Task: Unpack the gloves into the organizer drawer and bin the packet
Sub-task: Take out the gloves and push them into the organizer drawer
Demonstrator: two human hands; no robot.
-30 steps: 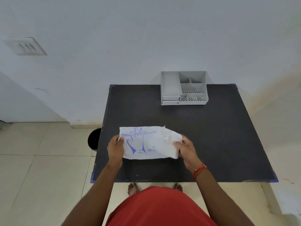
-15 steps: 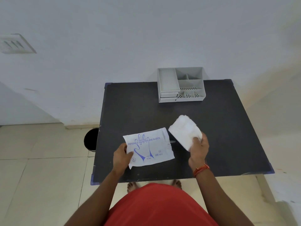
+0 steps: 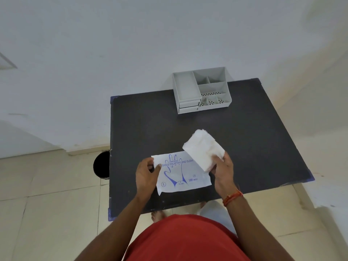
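Left hand point(image 3: 146, 171) closed on left edge of flat white printed glove packet point(image 3: 183, 173), pinched between thumb and fingers. Packet held above near part of black rectangular table point(image 3: 254, 147). Right hand point(image 3: 223, 167) closed around folded white stack of polyethylene gloves point(image 3: 202, 147), stack raised clear of packet, overlapping its right upper corner. Grey plastic compartment organizer with two small drawers point(image 3: 202, 92) located at far table edge, drawers shut. Round black bin point(image 3: 101, 164) positioned on floor beside left table edge.

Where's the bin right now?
In the head view the bin stands on the floor off the table's left edge, partly hidden by it, level with the left hand that holds the packet.
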